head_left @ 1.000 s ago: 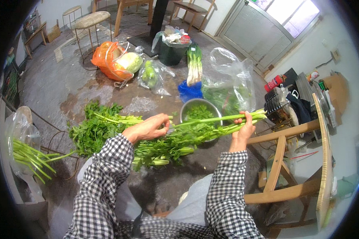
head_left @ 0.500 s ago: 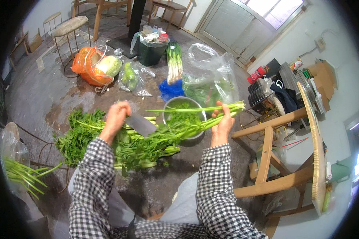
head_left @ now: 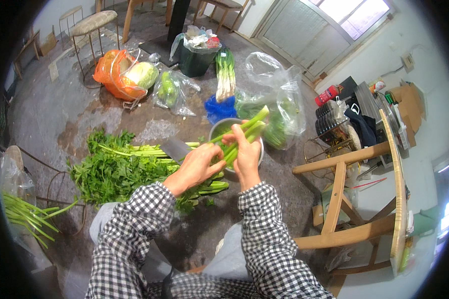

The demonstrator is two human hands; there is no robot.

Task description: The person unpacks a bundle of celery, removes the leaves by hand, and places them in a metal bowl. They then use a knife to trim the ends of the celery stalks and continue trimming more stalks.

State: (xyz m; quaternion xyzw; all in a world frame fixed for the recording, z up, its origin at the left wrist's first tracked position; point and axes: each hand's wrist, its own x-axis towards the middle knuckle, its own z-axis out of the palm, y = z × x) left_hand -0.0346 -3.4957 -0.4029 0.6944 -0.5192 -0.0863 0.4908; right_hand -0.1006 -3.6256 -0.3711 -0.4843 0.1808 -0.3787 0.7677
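Observation:
My left hand [head_left: 198, 167] is closed on a knife, whose broad grey blade [head_left: 175, 149] sticks out to the far left of the fist; its handle is hidden. The fingers of that hand are right up against a bunch of green celery stalks [head_left: 257, 128]. Those stalks are gripped in my right hand [head_left: 243, 155], cut ends pointing up and away to the right. Beneath both hands is a round metal bowl [head_left: 261, 155], partly covered. On the floor to the left lies a heap of leafy celery [head_left: 107, 172].
Beyond the bowl lie a clear plastic bag of greens [head_left: 284, 112], spring onions [head_left: 225, 74], a blue bag [head_left: 219, 108], a bagged green vegetable [head_left: 168, 89], an orange net bag [head_left: 110, 74] and a dark bin [head_left: 193, 62]. A wooden-legged table [head_left: 339, 199] stands at right.
Both hands have come together over the bowl. My left hand moved right with the knife; my right hand moved left, and the celery it holds now tilts upward, its leafy part largely out of sight.

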